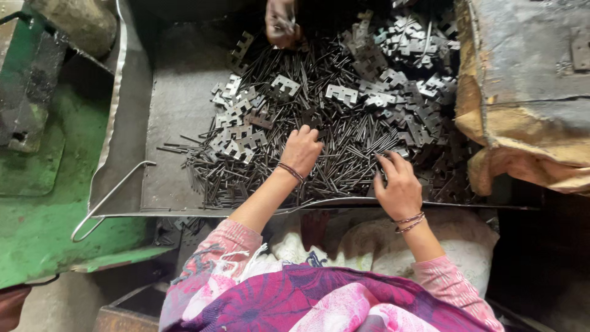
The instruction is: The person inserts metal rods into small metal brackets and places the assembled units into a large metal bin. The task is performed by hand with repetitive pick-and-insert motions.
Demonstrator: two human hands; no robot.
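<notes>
**Sorting pins and stamped plates in a metal tray**

The big sheet-metal tray holds a dense heap of thin dark pins mixed with notched metal plates. The left hand rests curled, knuckles up, on the pins; whether it pinches any I cannot tell. The right hand lies with fingers spread, loosely open, on the pins near the tray's front edge. To work well, rake shallow and lift few pieces at once, keeping fingertips off pin ends. Another person's hand at the far side is cut off by the frame; the fingertips of both near hands are buried.
</notes>
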